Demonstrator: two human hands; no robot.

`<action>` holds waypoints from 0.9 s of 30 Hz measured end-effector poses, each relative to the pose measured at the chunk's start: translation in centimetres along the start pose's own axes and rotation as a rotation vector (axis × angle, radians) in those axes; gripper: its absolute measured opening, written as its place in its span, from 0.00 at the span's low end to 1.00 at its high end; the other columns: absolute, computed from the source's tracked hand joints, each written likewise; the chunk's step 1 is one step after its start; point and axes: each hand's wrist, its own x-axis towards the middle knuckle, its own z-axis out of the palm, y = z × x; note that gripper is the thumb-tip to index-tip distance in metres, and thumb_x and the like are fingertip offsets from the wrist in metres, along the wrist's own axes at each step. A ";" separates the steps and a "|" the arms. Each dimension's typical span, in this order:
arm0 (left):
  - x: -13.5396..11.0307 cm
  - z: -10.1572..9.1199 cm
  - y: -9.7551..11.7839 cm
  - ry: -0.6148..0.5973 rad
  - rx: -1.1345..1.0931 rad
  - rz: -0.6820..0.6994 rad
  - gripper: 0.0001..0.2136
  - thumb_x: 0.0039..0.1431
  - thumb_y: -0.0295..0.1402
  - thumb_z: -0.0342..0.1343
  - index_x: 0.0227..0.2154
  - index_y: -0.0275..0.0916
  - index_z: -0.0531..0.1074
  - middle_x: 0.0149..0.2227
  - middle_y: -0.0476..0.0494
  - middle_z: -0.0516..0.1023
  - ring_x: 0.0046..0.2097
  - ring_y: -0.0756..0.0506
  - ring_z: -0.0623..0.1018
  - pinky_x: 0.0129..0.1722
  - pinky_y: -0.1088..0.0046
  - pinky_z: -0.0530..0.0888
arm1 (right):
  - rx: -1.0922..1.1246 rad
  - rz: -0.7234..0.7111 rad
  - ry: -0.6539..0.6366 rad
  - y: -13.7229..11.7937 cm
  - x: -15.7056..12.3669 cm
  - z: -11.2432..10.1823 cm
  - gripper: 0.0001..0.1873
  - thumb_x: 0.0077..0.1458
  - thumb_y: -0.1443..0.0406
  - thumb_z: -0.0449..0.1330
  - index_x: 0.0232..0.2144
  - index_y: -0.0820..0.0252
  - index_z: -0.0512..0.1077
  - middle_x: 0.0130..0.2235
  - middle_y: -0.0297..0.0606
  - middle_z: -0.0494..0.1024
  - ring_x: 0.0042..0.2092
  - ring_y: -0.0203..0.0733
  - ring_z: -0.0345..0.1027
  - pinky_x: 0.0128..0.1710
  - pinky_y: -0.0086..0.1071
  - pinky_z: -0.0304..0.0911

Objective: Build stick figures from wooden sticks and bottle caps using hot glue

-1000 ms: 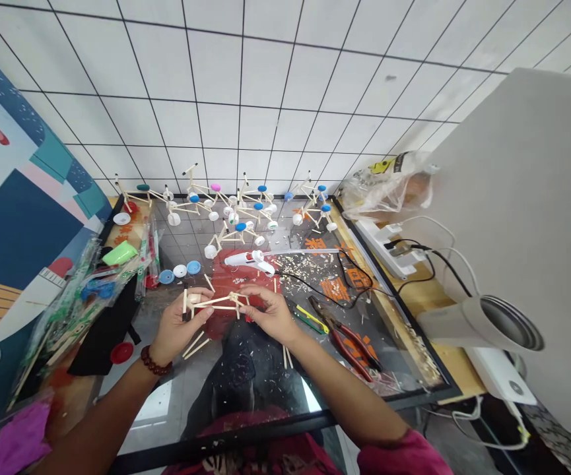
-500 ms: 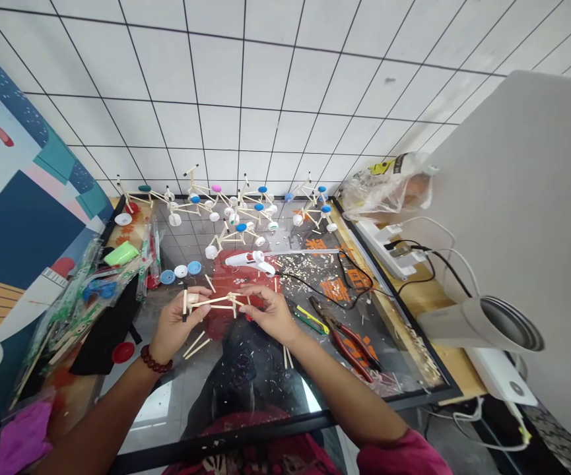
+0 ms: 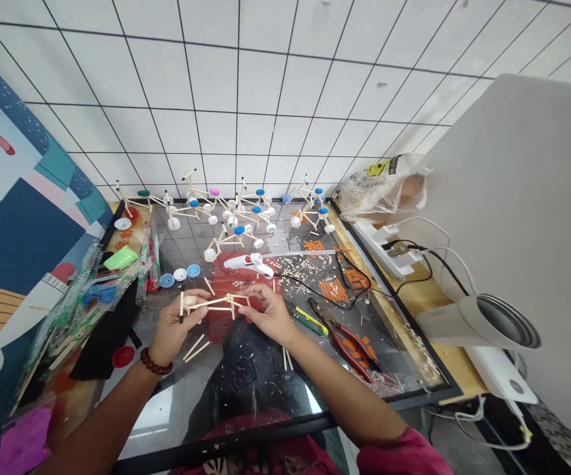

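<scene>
Between my two hands I hold a small frame of wooden sticks with a dark crossbar at its left end. My left hand grips that end, its thumb lying along a stick. The right end is pinched by the thumb and fingers of my right hand. Behind the frame, a white hot glue gun lies on a red mat. Loose sticks rest on the glass below my left hand. Bottle caps, blue and white, sit just beyond it.
Several stick tricycles with cap wheels stand along the tiled wall. Right of my hands lie red-handled pliers, a yellow-green cutter and wood scraps. A power strip and paper cups are farther right. Packaged sticks lie left.
The view has shifted slightly. My hands keep the same hold on the stick frame, with hardly any movement.
</scene>
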 end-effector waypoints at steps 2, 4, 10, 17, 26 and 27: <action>0.1 0.0 -0.1 0.005 0.003 0.000 0.06 0.55 0.35 0.64 0.32 0.39 0.79 0.46 0.43 0.78 0.38 0.47 0.76 0.35 0.72 0.73 | 0.007 0.001 0.004 -0.1 0.0 0.1 0.17 0.52 0.59 0.68 0.41 0.56 0.69 0.45 0.39 0.79 0.50 0.42 0.74 0.55 0.39 0.67; 0.1 -0.1 -0.1 0.012 -0.009 0.002 0.06 0.55 0.35 0.64 0.32 0.38 0.79 0.47 0.42 0.78 0.38 0.47 0.76 0.35 0.71 0.73 | -0.049 -0.016 -0.005 -0.5 0.0 0.0 0.19 0.52 0.60 0.68 0.44 0.56 0.68 0.47 0.40 0.79 0.51 0.43 0.74 0.56 0.40 0.66; 0.4 -0.2 0.1 0.043 -0.029 0.011 0.08 0.53 0.37 0.65 0.30 0.38 0.78 0.45 0.40 0.79 0.39 0.44 0.78 0.34 0.70 0.75 | -0.353 -0.156 -0.043 -1.6 -0.1 -0.9 0.37 0.46 0.63 0.71 0.58 0.53 0.64 0.58 0.46 0.72 0.60 0.50 0.65 0.63 0.48 0.57; 0.3 -0.8 0.5 -0.002 0.035 0.025 0.07 0.54 0.37 0.64 0.32 0.39 0.77 0.47 0.41 0.78 0.40 0.44 0.78 0.34 0.70 0.76 | -0.555 -0.150 -0.194 -1.6 0.0 -1.4 0.54 0.41 0.59 0.74 0.66 0.52 0.54 0.64 0.49 0.64 0.67 0.59 0.52 0.65 0.56 0.49; 0.5 -1.4 0.3 -0.047 0.190 0.095 0.19 0.51 0.38 0.66 0.47 0.42 0.75 0.52 0.39 0.77 0.53 0.37 0.77 0.54 0.58 0.74 | -0.620 -0.192 -0.235 -1.5 -0.3 -1.4 0.58 0.43 0.64 0.71 0.69 0.53 0.43 0.66 0.50 0.59 0.66 0.57 0.53 0.65 0.55 0.50; 0.5 -1.5 0.3 -0.048 0.207 0.087 0.21 0.51 0.38 0.66 0.48 0.42 0.74 0.52 0.38 0.77 0.53 0.37 0.77 0.54 0.57 0.74 | -0.620 -0.187 -0.236 -1.5 -0.3 -1.5 0.59 0.44 0.64 0.71 0.70 0.53 0.42 0.66 0.50 0.58 0.66 0.58 0.52 0.65 0.55 0.50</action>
